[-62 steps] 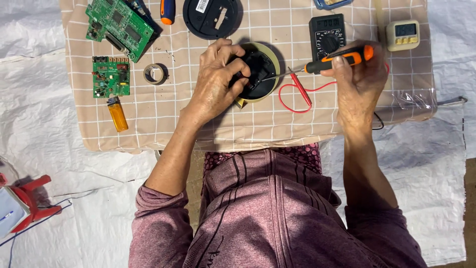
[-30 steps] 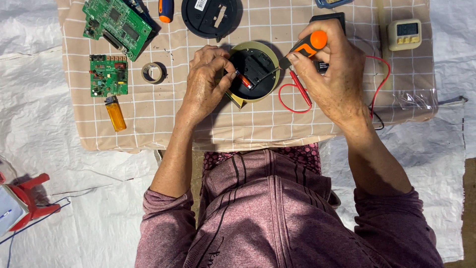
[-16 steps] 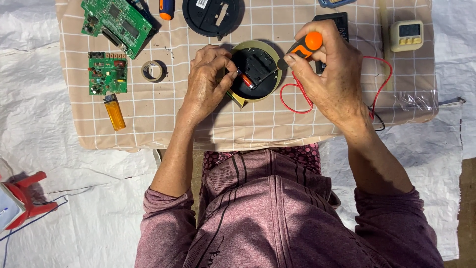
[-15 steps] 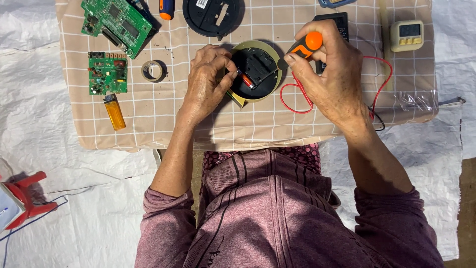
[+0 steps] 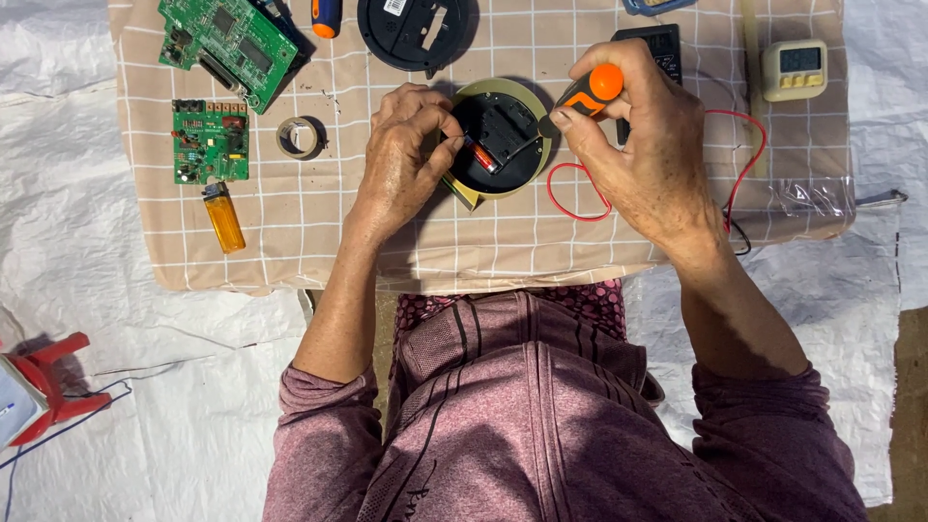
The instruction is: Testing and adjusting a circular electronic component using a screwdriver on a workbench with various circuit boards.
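From the head camera, looking straight down, a worktop covered in a beige checked cloth carries a round clock body with a pale green rim and a black back, lying face down near the middle of the cloth. The left hand rests on the clock's left edge, its fingers curled together and pinching at a small red-and-dark part just inside the black back; what exactly they hold is hard to tell at this size. The right hand is closed around a screwdriver with an orange and black handle, the fingers wrapped tight on the grip and the tool tilted down toward the clock's upper right edge. A red wire loops on the cloth beside and under that hand, near a black multimeter that the hand partly hides. Further right stands a small cream timer. Above the clock lies a black round cover. To the left are a roll of tape, a small green circuit board, a larger green circuit board, an orange lighter and a second screwdriver at the top edge. On the white sheet at lower left stands a red stool.
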